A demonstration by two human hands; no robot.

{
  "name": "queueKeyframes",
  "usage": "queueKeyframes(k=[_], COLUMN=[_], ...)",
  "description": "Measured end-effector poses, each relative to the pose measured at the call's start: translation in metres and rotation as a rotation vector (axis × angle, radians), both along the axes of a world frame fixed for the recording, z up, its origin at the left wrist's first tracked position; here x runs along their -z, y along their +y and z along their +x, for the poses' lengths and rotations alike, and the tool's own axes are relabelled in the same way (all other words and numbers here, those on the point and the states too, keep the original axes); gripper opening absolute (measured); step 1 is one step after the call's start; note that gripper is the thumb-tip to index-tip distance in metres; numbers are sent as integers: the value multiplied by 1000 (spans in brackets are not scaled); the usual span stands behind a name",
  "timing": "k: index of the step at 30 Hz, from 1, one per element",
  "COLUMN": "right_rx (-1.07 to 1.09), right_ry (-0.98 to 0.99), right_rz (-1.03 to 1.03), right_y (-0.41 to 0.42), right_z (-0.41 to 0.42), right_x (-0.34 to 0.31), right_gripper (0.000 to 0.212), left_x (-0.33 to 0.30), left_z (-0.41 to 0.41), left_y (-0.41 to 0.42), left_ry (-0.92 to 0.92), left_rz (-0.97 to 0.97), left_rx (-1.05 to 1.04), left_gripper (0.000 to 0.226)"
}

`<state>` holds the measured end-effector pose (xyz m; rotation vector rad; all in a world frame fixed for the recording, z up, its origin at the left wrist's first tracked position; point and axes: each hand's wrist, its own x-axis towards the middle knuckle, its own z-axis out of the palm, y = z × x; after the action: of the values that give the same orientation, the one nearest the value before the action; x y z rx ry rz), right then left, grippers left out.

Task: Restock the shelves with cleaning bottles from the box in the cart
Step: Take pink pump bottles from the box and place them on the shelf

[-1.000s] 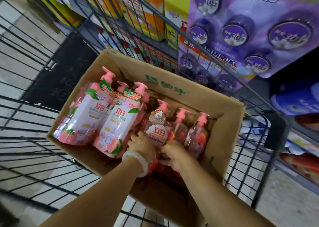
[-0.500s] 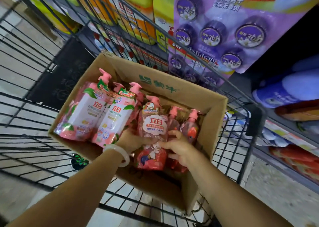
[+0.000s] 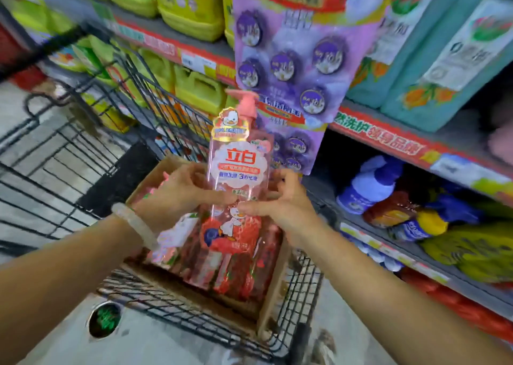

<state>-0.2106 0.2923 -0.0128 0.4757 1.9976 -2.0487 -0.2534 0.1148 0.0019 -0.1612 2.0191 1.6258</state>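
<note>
A pink pump bottle pack (image 3: pixel 238 170) with a red base and a duck label is raised upright above the cardboard box (image 3: pixel 273 289) in the wire cart (image 3: pixel 83 148). My left hand (image 3: pixel 177 192) grips its left side and my right hand (image 3: pixel 280 203) grips its right side, thumbs across the front. More pink bottles (image 3: pixel 155 191) lie in the box behind my left hand, mostly hidden. The shelves (image 3: pixel 388 139) stand right behind the cart.
Yellow-green jugs (image 3: pixel 191 0) fill the upper and middle shelf on the left. A purple hanging card of round fresheners (image 3: pixel 294 67) dangles just behind the bottle. Teal bags (image 3: pixel 433 53) sit upper right; blue and yellow packs (image 3: pixel 388 192) lie on the lower shelf.
Both hands have lifted the bottle pack out of the box and up toward the shelves. The view has tilted up, showing more shelf.
</note>
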Motion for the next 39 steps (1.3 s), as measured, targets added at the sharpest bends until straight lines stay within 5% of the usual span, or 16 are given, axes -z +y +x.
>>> queueKeyframes(k=[5, 15, 18, 22, 31, 39], right_rx=[69, 313, 375, 399, 517, 553], right_ry=[340, 806, 882, 926, 940, 885], right_rz=[119, 325, 357, 438, 584, 550], right_y=[37, 169, 212, 269, 395, 479], right_z=[13, 71, 95, 122, 133, 109], right_x=[-123, -317, -361, -415, -464, -447], right_gripper=[67, 67, 67, 70, 63, 71], left_x=[-114, -314, -360, -412, -450, -439], left_z=[0, 25, 37, 58, 67, 53], left_y=[34, 184, 237, 301, 436, 522], left_ry=[280, 820, 905, 947, 958, 931], left_rz=[87, 315, 353, 419, 493, 435], left_rx=[69, 255, 333, 421, 432, 462], left_gripper=[106, 63, 85, 83, 39, 37])
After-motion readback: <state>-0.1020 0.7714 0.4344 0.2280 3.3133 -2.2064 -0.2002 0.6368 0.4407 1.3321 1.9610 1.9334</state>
